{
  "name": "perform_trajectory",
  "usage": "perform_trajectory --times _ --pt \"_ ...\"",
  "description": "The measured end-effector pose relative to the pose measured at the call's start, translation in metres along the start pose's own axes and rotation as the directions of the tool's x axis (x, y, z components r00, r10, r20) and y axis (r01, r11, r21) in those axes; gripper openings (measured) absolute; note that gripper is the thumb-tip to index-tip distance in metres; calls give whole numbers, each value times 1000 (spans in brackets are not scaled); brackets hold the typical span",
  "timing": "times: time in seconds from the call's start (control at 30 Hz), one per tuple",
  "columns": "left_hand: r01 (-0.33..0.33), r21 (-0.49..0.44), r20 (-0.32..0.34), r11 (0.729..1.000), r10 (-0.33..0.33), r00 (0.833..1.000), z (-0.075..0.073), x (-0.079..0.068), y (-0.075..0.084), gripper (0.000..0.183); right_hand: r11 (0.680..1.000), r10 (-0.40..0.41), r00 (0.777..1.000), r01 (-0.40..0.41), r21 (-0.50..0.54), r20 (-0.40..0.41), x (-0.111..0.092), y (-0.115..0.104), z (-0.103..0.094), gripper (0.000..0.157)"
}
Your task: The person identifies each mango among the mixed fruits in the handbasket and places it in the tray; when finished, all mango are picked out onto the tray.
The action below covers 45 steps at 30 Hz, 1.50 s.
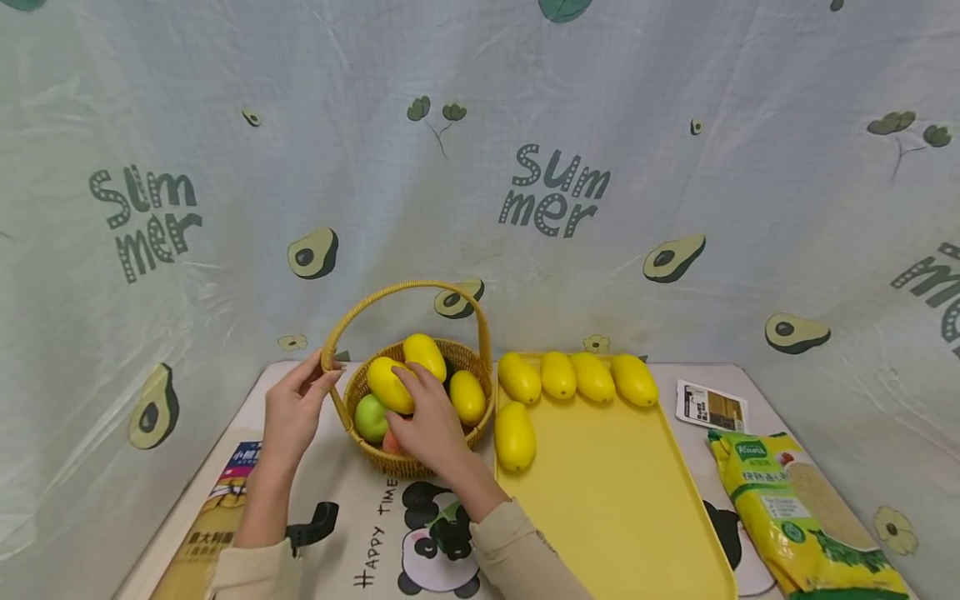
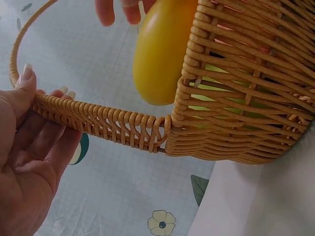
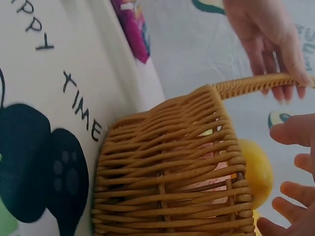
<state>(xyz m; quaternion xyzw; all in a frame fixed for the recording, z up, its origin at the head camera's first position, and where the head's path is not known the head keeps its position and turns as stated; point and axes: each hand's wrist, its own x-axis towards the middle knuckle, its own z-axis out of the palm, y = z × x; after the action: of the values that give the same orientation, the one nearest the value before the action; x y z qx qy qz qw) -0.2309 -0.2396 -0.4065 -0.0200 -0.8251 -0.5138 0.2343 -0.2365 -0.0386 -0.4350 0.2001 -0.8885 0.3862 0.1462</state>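
Note:
My left hand holds one side of the arched handle of a wicker basket, thumb on one face and fingers behind. Over the basket's opening is my right hand, its fingers spread beside a yellow mango. In the right wrist view those fingers stand apart from a mango at the rim. Two more mangoes, one at the back and one at the right, lie inside, with a green apple and a reddish fruit partly hidden by my right hand.
Right of the basket lies a yellow tray with several mangoes along its back and one mango at its left. A yellow Knorr bag and a small packet lie farther right. Another package lies at the left edge.

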Motion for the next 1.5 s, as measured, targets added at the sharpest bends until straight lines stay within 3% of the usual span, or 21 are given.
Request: perform_trajectory --times 0.2,0.43,0.67,0.93,1.2,1.5 --pt "0 -1 -3 1000 0 1000 -1 1 -1 45 994 -15 999 20 -109 42 13 0 5 60" --pt "-3 -40 -2 999 3 1000 1 2 1 43 988 -9 998 19 -154 69 18 6 11 59" --pt "-4 -56 7 998 4 1000 1 3 2 43 991 5 998 3 -131 56 22 9 14 60" --pt "-6 -67 4 998 6 1000 1 2 1 44 991 -58 998 59 -124 11 22 11 15 57" --pt "23 -56 5 998 -23 1000 3 -2 -2 44 994 -64 997 68 -87 48 14 13 10 56" --pt "18 -43 9 999 -18 1000 1 0 1 44 998 -44 999 45 -40 23 5 15 -1 58"
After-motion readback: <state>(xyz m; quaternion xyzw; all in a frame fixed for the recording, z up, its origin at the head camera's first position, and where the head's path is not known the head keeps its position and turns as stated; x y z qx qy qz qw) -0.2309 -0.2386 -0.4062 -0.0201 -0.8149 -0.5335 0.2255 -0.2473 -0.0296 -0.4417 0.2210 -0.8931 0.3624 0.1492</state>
